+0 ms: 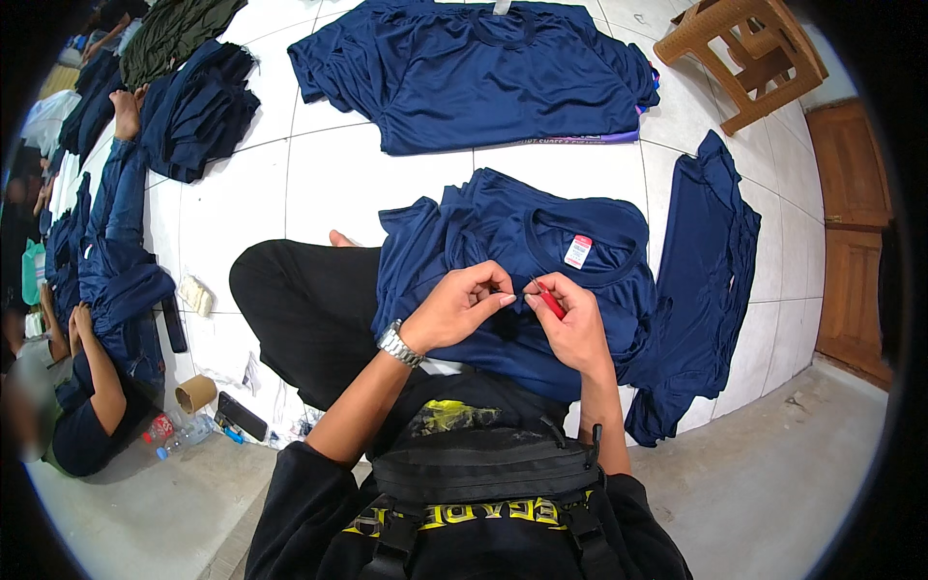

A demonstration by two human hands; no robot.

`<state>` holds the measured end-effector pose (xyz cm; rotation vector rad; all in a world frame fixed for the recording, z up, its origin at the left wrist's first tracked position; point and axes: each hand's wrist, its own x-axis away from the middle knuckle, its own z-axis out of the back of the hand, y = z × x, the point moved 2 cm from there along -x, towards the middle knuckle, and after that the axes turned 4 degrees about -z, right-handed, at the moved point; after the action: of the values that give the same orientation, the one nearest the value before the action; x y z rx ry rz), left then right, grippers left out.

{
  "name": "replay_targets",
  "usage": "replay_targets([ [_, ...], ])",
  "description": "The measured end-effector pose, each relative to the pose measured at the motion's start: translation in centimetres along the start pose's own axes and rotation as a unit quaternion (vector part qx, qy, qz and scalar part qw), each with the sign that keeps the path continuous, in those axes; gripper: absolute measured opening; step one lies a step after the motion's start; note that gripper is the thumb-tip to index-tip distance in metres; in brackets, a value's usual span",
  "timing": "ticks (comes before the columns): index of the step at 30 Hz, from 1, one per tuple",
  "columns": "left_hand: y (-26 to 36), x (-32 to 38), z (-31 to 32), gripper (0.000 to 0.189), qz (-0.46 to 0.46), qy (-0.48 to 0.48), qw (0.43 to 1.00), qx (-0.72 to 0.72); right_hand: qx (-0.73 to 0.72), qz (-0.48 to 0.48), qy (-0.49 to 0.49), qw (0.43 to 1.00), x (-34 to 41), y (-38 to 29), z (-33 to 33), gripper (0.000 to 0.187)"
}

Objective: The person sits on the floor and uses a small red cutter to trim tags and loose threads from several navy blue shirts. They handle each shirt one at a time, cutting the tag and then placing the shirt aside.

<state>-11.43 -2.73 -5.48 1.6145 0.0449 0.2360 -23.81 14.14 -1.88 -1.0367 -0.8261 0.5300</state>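
Several navy blue T-shirts (449, 217) lie heaped over my lap, the top one with its round collar and a red-and-white neck label (578, 251) facing up. Just below the collar, my left hand (467, 301), with a metal watch at the wrist, pinches a bit of the navy fabric between thumb and fingers. Close beside it my right hand (569, 319) holds a small red-handled thread snipper (551, 301), its metal tip pointing up and left. The fingertips of the two hands are a short gap apart. What exactly lies between them is too small to tell.
Folded navy shirts (507, 87) lie ahead on the white tiles, with more navy shirts (707, 275) at the right. A brown plastic stool (747, 58) stands top right. At the left are a seated co-worker (94, 391), a dark garment pile (199, 109), a phone (241, 417) and plastic bottles (192, 429).
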Motion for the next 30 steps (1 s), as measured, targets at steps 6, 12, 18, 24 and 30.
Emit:
replay_targets([
  [6, -0.1, -0.2, -0.2, 0.011, -0.007, -0.004, 1.0, -0.001, -0.005, -0.002, -0.002, 1.0, 0.0, 0.1, 0.0, 0.013],
  [12, -0.9, -0.2, -0.3, 0.013, 0.044, 0.019, 0.993, 0.106, 0.047, 0.059, 0.081, 0.994, 0.4, -1.2, -0.1, 0.016],
  [18, -1.0, -0.4, -0.4, 0.013, 0.037, 0.033, 0.991, 0.121, 0.126, 0.052, 0.044, 0.99, 2.7, -3.5, 0.1, 0.022],
  [24, -0.5, -0.4, -0.5, 0.013, 0.032, 0.038, 0.995, 0.086, 0.202, 0.048, 0.059, 0.977, 2.6, -3.2, -1.0, 0.03],
  [30, 0.1, -0.2, -0.5, 0.013, 0.023, 0.038, 0.998, 0.051, 0.218, 0.041, 0.059, 0.973, 2.4, -2.7, -0.9, 0.027],
])
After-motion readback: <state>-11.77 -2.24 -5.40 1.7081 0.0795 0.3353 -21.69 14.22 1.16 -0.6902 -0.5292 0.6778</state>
